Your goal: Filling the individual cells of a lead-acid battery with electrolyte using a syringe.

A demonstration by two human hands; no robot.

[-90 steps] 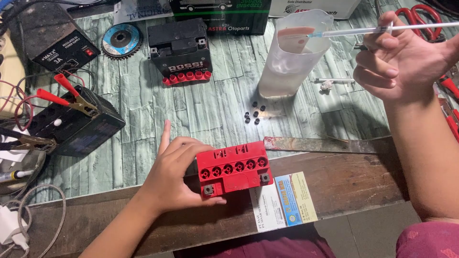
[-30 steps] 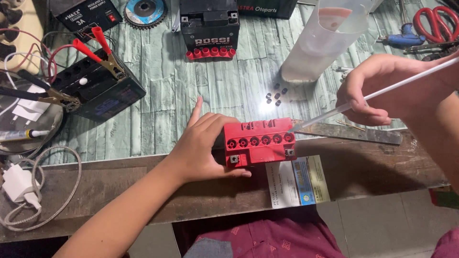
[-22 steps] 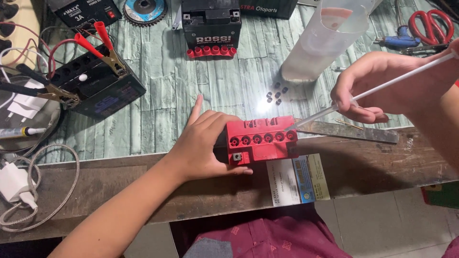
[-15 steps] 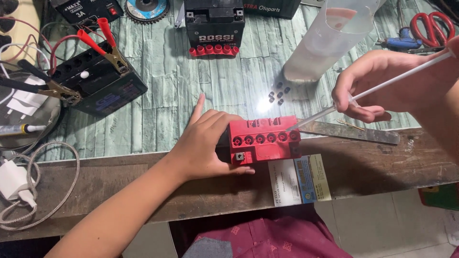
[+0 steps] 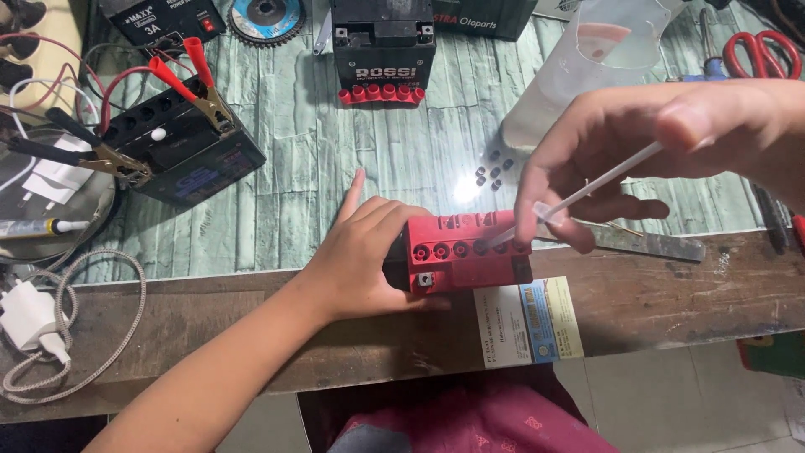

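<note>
We see the left hand (image 5: 356, 256) wrapped flat against the left side of a small red-topped battery (image 5: 465, 252), fingers spread over it, index finger sticking out toward 12 o'clock. The battery sits at the front edge of the table (image 5: 335, 159), about 6 o'clock of the frame centre. The right hand (image 5: 662, 147) pinches a thin clear pipette (image 5: 579, 197) between thumb and fingers, other fingers curled; its tip rests at one of the round filler holes in the row on the red top. The right hand's fingers hang over the right end of the battery and hide part of it.

Around: at 12 o'clock of the battery a cluster of small black caps (image 5: 490, 174), further up a black battery with a red cap strip (image 5: 384, 50). At 1 o'clock a clear plastic jug of liquid (image 5: 587, 71), partly behind the right hand. At 3 o'clock a flat metal ruler (image 5: 654, 245). At 10 o'clock an open black battery (image 5: 180, 147) with red and black crocodile clips (image 5: 201, 84) on it. At 2 o'clock, far corner, red-handled scissors (image 5: 767, 50). At 8 o'clock a white charger with coiled cable (image 5: 33, 315). At 5 o'clock a printed label (image 5: 528, 323) stuck on the worn wooden table edge. The table top is greenish with a plank pattern, glossy
</note>
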